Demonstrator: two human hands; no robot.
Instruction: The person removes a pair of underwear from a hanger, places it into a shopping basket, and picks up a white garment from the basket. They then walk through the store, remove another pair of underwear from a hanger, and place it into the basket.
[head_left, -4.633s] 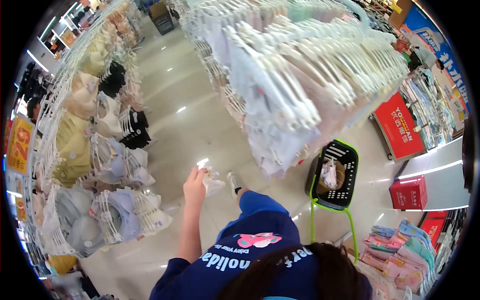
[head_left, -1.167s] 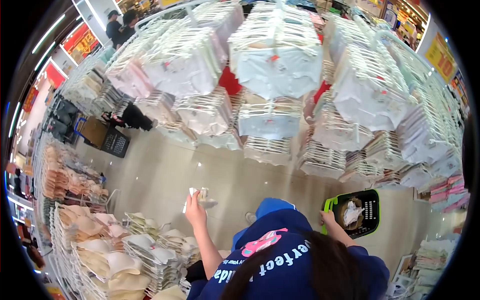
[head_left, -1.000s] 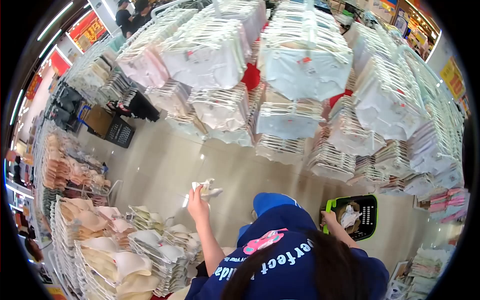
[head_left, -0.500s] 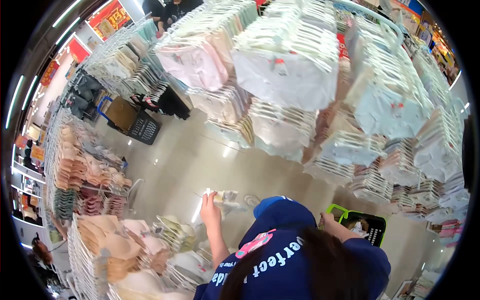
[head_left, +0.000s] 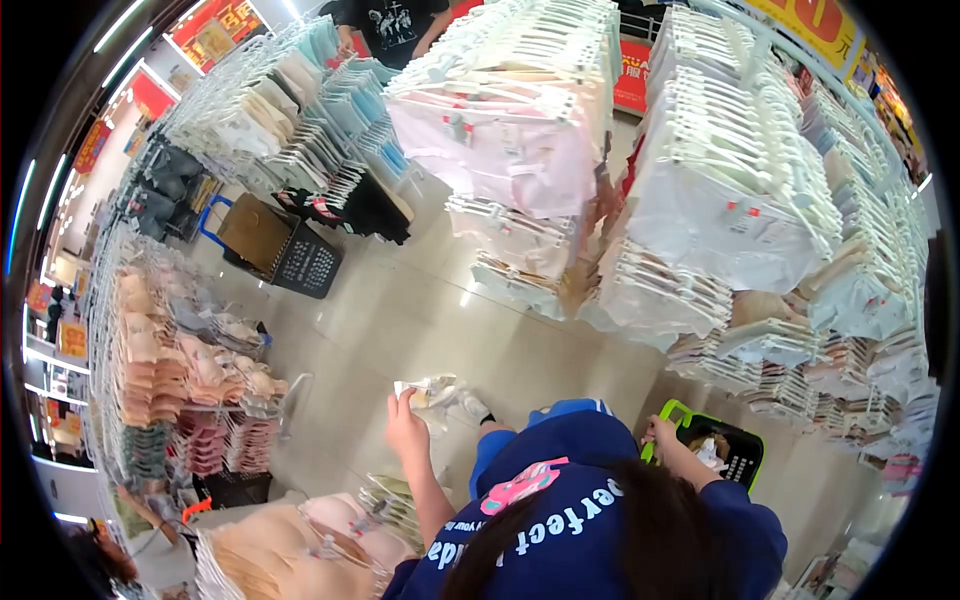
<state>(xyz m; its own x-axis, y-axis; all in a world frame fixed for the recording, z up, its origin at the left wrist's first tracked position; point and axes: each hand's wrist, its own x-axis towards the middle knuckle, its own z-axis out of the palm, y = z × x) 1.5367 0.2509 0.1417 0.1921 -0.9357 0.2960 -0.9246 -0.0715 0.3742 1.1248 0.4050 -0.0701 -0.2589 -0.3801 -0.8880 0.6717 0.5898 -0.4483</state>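
My left hand point(head_left: 406, 422) is raised in front of my body, its fingers closed on a white hanger point(head_left: 401, 387). A small pale garment point(head_left: 432, 393) with a yellowish patch hangs from it, partly over my shoe point(head_left: 473, 405); its exact kind is too small to tell. At my right side, my right hand point(head_left: 660, 435) is wrapped round the bright green handle point(head_left: 675, 411) of a black shopping basket point(head_left: 742, 462). Inside lie white and brownish items that I cannot make out.
Racks of hanging pale underwear point(head_left: 500, 165) and white briefs point(head_left: 715, 225) line the front and right. Bras point(head_left: 150, 350) hang at the left, more point(head_left: 270, 550) close by. A black basket with a blue handle point(head_left: 290, 250) stands on the tiled floor point(head_left: 400, 315). Other people point(head_left: 395, 30) are nearby.
I have stepped forward and the view has shifted, so the front racks appear further right. My left hand still holds the hanger, my right the basket. A person at the back shows more fully.
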